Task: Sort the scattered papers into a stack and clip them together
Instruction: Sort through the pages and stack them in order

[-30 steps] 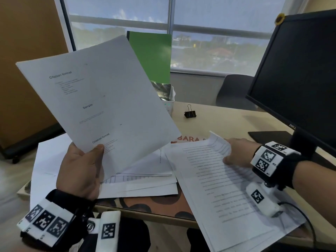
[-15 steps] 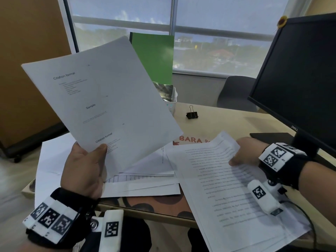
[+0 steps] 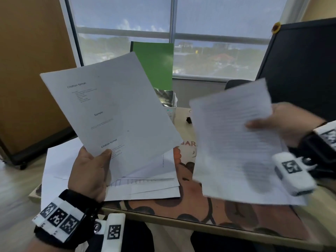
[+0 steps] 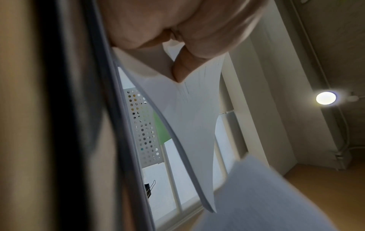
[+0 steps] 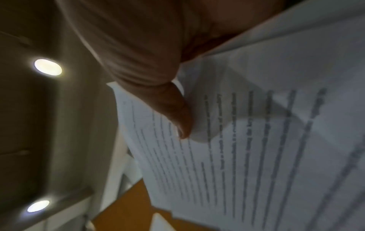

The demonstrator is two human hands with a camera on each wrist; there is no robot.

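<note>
A white printed sheet headed "Citation format" (image 3: 109, 113) is held raised above the tabletop (image 3: 183, 117), its lower edge pinched in the grip of the left hand (image 3: 89, 171), thumb on its face. A second white sheet of dense text (image 3: 236, 142), motion-blurred, is clamped at its right edge between thumb and fingers of the right hand (image 3: 283, 122). Further loose white papers (image 3: 145, 186) lie overlapped on the tabletop beneath. A small black binder clip (image 3: 189, 120) rests behind them, beside a white perforated organiser (image 3: 171, 108) holding an upright green folder (image 3: 154, 64). A dark monitor (image 3: 300, 70) stands at right.
</note>
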